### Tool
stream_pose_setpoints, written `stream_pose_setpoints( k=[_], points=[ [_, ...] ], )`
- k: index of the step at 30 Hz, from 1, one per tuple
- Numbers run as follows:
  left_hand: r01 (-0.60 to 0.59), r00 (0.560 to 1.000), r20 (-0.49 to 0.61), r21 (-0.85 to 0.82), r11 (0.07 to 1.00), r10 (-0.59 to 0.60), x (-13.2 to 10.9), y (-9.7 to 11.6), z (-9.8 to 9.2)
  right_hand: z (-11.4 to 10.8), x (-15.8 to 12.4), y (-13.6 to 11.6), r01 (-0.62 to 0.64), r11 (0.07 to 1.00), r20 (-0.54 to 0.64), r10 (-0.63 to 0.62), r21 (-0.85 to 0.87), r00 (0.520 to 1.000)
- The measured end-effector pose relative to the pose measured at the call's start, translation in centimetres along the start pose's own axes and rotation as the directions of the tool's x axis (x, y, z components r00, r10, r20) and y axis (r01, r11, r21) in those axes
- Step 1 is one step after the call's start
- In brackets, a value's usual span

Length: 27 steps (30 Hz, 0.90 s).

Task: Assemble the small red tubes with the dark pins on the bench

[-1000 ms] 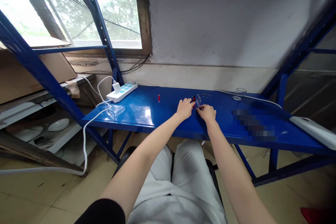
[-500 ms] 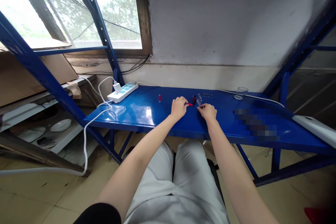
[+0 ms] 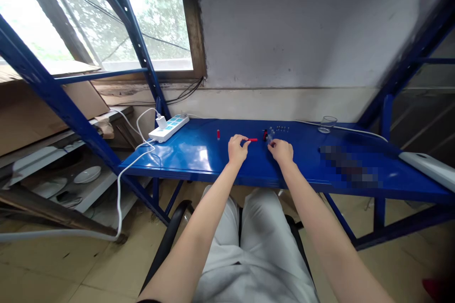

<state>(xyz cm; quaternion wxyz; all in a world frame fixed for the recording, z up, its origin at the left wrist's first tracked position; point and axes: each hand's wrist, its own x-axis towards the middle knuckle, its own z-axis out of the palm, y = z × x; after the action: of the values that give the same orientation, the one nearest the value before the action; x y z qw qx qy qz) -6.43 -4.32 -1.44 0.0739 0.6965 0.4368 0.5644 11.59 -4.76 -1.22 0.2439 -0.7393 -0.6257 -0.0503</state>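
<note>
My left hand [image 3: 237, 150] pinches a slim red stick-like piece [image 3: 253, 139], which points to the right just above the blue table [image 3: 185, 156]. My right hand [image 3: 283, 152] has thumb and fingers drawn together at the near end of a group of small clear pieces [image 3: 271, 132]. What those fingers hold is too small to make out. A small red and black piece [image 3: 265, 135] lies just left of the clear group. Farther left, apart from both hands, is a short red tube-like piece [image 3: 218, 135] with a pale end.
Several tiny metal bits [image 3: 283, 128] lie in rows behind my right hand. A clear glass [image 3: 327, 124] stands back right. A white power strip [image 3: 169, 128] with a plugged-in cord sits at the left. A blurred dark patch and a white device [image 3: 426, 170] are on the right.
My left hand has drawn slightly left, away from the clear pieces, with the red stick still in its fingers and more of it showing. My right hand has stayed nearly in place.
</note>
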Motion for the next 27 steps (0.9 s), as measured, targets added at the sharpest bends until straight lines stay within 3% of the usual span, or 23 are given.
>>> stream_pose_setpoints(
  k=[4, 8, 21, 27],
  points=[
    [-0.031, 0.999, -0.007, -0.013, 0.999, 0.031, -0.1, 0.0, 0.1, -0.1, -0.7, -0.8, 0.205, 0.969, -0.064, -0.215, -0.141, 0.974],
    [-0.031, 1.0, 0.003, -0.004, 1.0, 0.031, -0.1, 0.1, 0.1, 0.2, -0.8, -1.3, 0.3, 0.936, -0.078, -0.318, -0.183, 0.945],
    [-0.074, 0.997, 0.016, 0.033, 0.997, 0.073, -0.2, 0.1, 0.3, 0.3, -1.0, -1.7, 0.373, 0.908, -0.091, -0.395, -0.191, 0.914],
    [-0.187, 0.971, 0.166, 0.077, 0.979, 0.173, -0.5, 1.0, 0.1, 0.2, -1.0, -1.7, 0.345, 0.923, -0.08, -0.362, -0.173, 0.929]
  ],
)
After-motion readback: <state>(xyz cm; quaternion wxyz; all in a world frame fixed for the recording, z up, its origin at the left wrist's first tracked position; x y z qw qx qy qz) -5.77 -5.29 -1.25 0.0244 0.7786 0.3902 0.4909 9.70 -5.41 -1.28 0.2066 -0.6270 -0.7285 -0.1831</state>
